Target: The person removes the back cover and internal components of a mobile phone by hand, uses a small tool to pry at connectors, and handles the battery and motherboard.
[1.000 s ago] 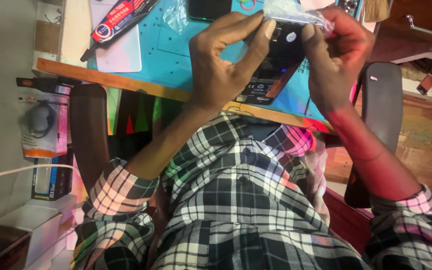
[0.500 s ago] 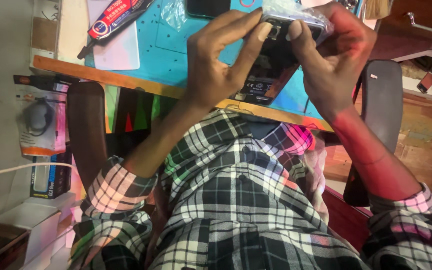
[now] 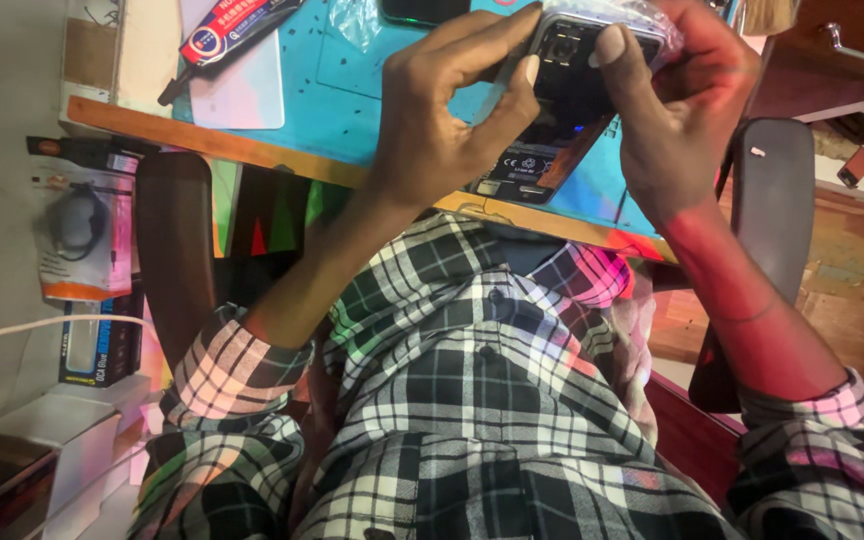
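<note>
Scene: a phone (image 3: 572, 90) is held over a teal mat (image 3: 342, 100) by two hands, seen from a head camera that takes in the plaid shirt (image 3: 472, 400) below
Landmark: the phone, back upward, its camera block showing, raised just above the mat's near edge
Left hand (image 3: 442, 130): closed on the phone's left edge, thumb and fingers pinched against it
Right hand (image 3: 692, 110): closed on the phone's right end, one finger laid across the top by the camera block, clear film (image 3: 642, 20) bunched under the fingers
Second phone (image 3: 527, 175): lying dark on the mat directly beneath the held phone, partly hidden by it
Glue tube (image 3: 232, 25): red and blue, well to the left of the phone, resting on a white pad (image 3: 237, 90)
Bag (image 3: 357, 20): clear, crumpled, on the mat left of the phone
Chair arms (image 3: 172, 250): dark, flanking the shirt, well below the phone
Risk: the hold is by edges and fingertips only; a slip on the smooth film could let the phone drop onto the second phone beneath
Risk: hard pressure near the camera block could mark or stress the lenses
</note>
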